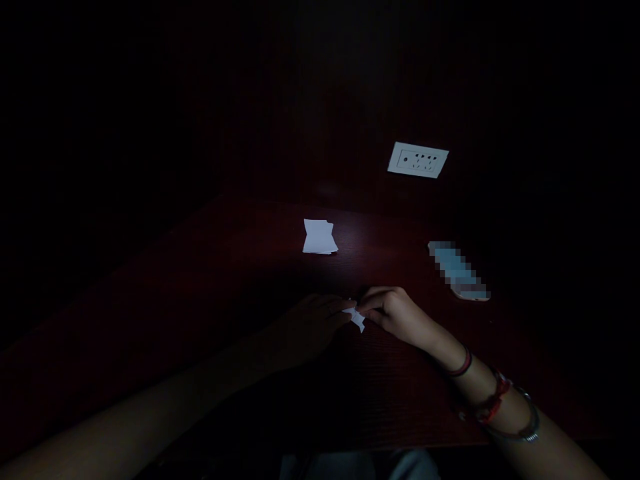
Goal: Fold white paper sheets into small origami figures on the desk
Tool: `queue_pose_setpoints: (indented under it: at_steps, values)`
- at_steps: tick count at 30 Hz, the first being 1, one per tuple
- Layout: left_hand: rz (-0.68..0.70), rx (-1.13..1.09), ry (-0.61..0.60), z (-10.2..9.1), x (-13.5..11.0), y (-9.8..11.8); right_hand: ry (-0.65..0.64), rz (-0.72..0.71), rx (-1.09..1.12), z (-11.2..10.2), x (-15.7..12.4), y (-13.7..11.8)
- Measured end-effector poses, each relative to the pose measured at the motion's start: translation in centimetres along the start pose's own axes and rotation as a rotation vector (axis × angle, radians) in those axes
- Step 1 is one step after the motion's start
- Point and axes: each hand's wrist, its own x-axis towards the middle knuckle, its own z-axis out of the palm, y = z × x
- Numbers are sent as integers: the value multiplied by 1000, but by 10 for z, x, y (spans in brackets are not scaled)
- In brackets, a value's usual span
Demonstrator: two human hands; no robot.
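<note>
1. Holds a small paper (358,321) at the tabletop (400,387), between the left hand (315,327) and the right hand (393,310).
2. Has it to the left of the right fingertips and to the right of the left ones; touches it from both sides, with no clearly nearer hand.
3. Slants along its long axis, as far as visible, from far left to near right; disappears partly under the left fingers.
4. Pinches its right side with the right thumb and forefinger, drawn nearly together.
5. Covers its left side with the left fingers, low and in shadow; too dark to say whether gripping or only pressing.
6. Leaves one stack of paper (319,237) well apart, beyond the hands; impossible to count in sheets.
7. Counts, besides: two hands, one small paper, one phone (457,270) beyond and right of the right hand, one wall socket (418,160), three bracelets (495,400) on the right forearm.
</note>
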Motion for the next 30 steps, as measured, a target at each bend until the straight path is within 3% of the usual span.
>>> queue_pose_setpoints:
  at_steps: [9,20,30]
  values:
    - [-14,-27,-36,-4,3,0,-29,-31,-79,1,-2,-2]
    - [-25,-85,49,0,3,-1,-90,-72,-108,-1,-3,1]
    - [-40,-79,20,-1,3,-1,-108,-77,-94,-8,-4,0]
